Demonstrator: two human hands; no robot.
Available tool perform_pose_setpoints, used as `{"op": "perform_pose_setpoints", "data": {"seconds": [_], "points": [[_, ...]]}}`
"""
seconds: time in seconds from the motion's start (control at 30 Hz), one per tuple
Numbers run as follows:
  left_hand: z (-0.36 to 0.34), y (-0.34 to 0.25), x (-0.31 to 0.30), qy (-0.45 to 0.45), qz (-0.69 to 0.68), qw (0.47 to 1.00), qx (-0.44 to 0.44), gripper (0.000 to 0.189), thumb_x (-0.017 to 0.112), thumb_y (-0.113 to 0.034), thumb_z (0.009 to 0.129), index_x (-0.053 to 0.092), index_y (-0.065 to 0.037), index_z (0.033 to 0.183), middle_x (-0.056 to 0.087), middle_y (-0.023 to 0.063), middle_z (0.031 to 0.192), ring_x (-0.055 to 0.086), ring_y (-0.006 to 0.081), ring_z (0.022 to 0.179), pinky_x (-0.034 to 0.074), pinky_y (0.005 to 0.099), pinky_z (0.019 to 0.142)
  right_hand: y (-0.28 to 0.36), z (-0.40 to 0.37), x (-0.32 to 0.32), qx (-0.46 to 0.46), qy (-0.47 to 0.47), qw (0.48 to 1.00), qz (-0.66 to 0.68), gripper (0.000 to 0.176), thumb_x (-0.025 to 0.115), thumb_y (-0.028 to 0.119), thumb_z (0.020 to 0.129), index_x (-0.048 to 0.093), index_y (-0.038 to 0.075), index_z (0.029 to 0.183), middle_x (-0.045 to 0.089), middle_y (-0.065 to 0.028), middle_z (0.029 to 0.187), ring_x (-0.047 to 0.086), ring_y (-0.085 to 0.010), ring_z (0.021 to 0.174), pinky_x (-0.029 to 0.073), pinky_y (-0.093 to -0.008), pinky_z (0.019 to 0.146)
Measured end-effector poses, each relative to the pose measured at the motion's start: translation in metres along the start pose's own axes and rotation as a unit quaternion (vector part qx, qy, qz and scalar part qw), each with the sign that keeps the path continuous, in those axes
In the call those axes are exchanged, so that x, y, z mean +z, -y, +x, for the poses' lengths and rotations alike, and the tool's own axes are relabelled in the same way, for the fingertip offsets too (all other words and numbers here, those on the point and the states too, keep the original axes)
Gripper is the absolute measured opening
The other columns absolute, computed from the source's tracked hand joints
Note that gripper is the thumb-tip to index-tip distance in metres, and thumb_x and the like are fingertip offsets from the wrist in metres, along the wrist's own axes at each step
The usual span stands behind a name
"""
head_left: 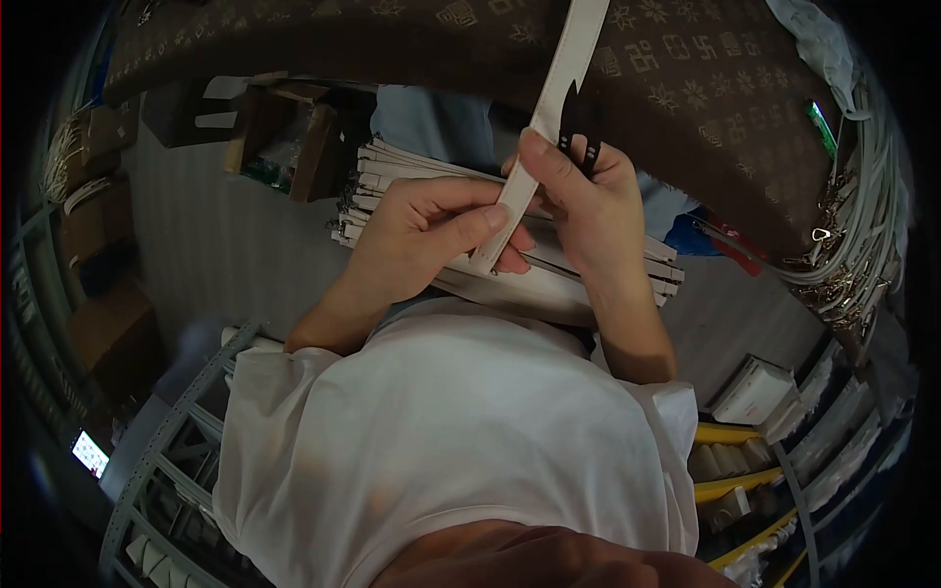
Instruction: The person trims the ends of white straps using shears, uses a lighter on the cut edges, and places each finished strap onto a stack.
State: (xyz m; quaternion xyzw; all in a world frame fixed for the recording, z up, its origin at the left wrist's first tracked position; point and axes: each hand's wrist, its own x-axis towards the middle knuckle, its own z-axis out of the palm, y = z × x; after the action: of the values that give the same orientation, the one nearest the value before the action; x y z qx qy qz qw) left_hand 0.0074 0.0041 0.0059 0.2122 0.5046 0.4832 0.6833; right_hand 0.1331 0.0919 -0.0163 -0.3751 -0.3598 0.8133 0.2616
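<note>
A long pale strap [549, 113] runs from the top of the view down between my two hands, its lower end pointing down and slightly left. My left hand [421, 235] pinches it near that lower end, thumb on top. Higher up, my right hand [593, 201] grips the same strap between thumb and fingers. A small black item with pale dots [578, 152] sticks out by my right fingers; what it is I cannot make out. Under both hands, a pile of pale straps [529, 294] lies across my lap, with metal clips at its left ends.
A brown patterned cloth [676, 59] covers the surface ahead. Many pale straps with metal clasps [833, 265] hang at the right. Open cardboard boxes [319, 147] stand at the left. Metal shelving [162, 441] is at lower left, yellow-edged shelves [735, 485] at lower right.
</note>
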Motion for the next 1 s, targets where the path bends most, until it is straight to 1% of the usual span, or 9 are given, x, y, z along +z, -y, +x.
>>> {"op": "perform_pose_setpoints", "data": {"seconds": [0.13, 0.23, 0.3, 0.37, 0.43, 0.47, 0.53, 0.83, 1.0], "points": [[-0.001, 0.004, -0.001, -0.008, 0.025, 0.999, 0.024, 0.023, 0.047, -0.006, 0.084, 0.056, 0.007, 0.1, 0.061, 0.0121, 0.076, 0.058, 0.0148, 0.062, 0.047, 0.0247, 0.061, 0.003, -0.003, 0.0, -0.006, -0.021, 0.999, -0.036, 0.025, 0.06, 0.023, 0.081, 0.059, 0.0, 0.071, 0.05, 0.0045, 0.055, 0.043, -0.0034, 0.054, 0.034, -0.0189, 0.05], [-0.001, 0.005, -0.004, -0.022, 0.04, 0.997, 0.063, 0.023, 0.048, -0.007, 0.085, 0.057, 0.006, 0.101, 0.06, 0.0093, 0.074, 0.053, 0.0108, 0.056, 0.044, 0.0214, 0.055, 0.01, -0.007, -0.015, -0.055, -0.021, 0.973, -0.223, 0.024, 0.06, 0.022, 0.081, 0.061, -0.001, 0.075, 0.05, 0.0013, 0.059, 0.042, -0.0059, 0.054, 0.033, -0.0196, 0.05], [-0.002, 0.001, -0.006, -0.025, 0.096, 0.992, 0.076, 0.021, 0.049, -0.007, 0.084, 0.059, 0.004, 0.099, 0.058, 0.0071, 0.07, 0.046, 0.0073, 0.052, 0.039, 0.0188, 0.049, 0.01, -0.008, -0.023, -0.301, -0.091, 0.896, -0.313, 0.022, 0.059, 0.022, 0.08, 0.062, 0.0, 0.082, 0.047, -0.0016, 0.062, 0.04, -0.0074, 0.053, 0.031, -0.0197, 0.048], [-0.003, -0.002, -0.005, -0.036, 0.077, 0.994, 0.069, 0.019, 0.049, -0.005, 0.084, 0.06, 0.004, 0.097, 0.057, 0.0066, 0.068, 0.045, 0.0065, 0.051, 0.036, 0.0182, 0.047, 0.027, -0.013, -0.032, -0.331, -0.056, 0.86, -0.384, 0.025, 0.064, 0.02, 0.075, 0.063, 0.003, 0.092, 0.044, -0.0035, 0.063, 0.04, -0.0096, 0.054, 0.031, -0.0204, 0.046], [-0.004, -0.005, -0.005, -0.046, 0.06, 0.995, 0.063, 0.018, 0.05, -0.004, 0.083, 0.06, 0.004, 0.095, 0.056, 0.0061, 0.066, 0.043, 0.0058, 0.049, 0.034, 0.0177, 0.045, 0.034, -0.014, -0.035, -0.442, -0.001, 0.714, -0.542, 0.036, 0.068, 0.022, 0.066, 0.063, 0.009, 0.099, 0.043, -0.0025, 0.062, 0.04, -0.0117, 0.052, 0.033, -0.0225, 0.045], [-0.005, -0.007, -0.007, -0.032, 0.048, 0.997, 0.052, 0.017, 0.051, -0.004, 0.083, 0.06, 0.004, 0.094, 0.057, 0.0049, 0.066, 0.044, 0.0049, 0.051, 0.036, 0.0174, 0.045, 0.036, -0.011, -0.034, -0.445, 0.005, 0.713, -0.542, 0.036, 0.068, 0.022, 0.066, 0.063, 0.009, 0.099, 0.043, -0.0025, 0.062, 0.04, -0.0117, 0.052, 0.033, -0.0225, 0.045], [-0.005, -0.01, -0.009, -0.021, 0.036, 0.998, 0.045, 0.017, 0.052, -0.005, 0.082, 0.06, 0.004, 0.094, 0.058, 0.0037, 0.067, 0.045, 0.0041, 0.052, 0.037, 0.017, 0.046, 0.04, -0.005, -0.031, -0.51, 0.076, 0.623, -0.588, 0.044, 0.069, 0.023, 0.059, 0.064, 0.015, 0.102, 0.044, -0.0021, 0.062, 0.04, -0.0134, 0.051, 0.033, -0.0244, 0.042], [-0.007, -0.017, -0.01, -0.021, 0.02, 0.999, 0.03, 0.013, 0.052, -0.005, 0.082, 0.06, 0.005, 0.085, 0.057, 0.0056, 0.063, 0.044, 0.0043, 0.047, 0.036, 0.0177, 0.043, 0.041, -0.004, -0.021, -0.528, 0.081, 0.564, -0.63, 0.041, 0.069, 0.022, 0.059, 0.064, 0.016, 0.099, 0.042, 0.0003, 0.062, 0.039, -0.0127, 0.05, 0.032, -0.0237, 0.041], [-0.006, -0.017, -0.012, -0.014, 0.033, 0.999, 0.024, 0.013, 0.052, -0.006, 0.083, 0.061, 0.005, 0.084, 0.058, 0.0062, 0.062, 0.045, 0.004, 0.044, 0.036, 0.0175, 0.041, 0.043, -0.01, -0.018, -0.503, 0.08, 0.583, -0.634, 0.037, 0.07, 0.023, 0.06, 0.065, 0.007, 0.094, 0.046, -0.0017, 0.061, 0.043, -0.0137, 0.052, 0.035, -0.0242, 0.044]]}}
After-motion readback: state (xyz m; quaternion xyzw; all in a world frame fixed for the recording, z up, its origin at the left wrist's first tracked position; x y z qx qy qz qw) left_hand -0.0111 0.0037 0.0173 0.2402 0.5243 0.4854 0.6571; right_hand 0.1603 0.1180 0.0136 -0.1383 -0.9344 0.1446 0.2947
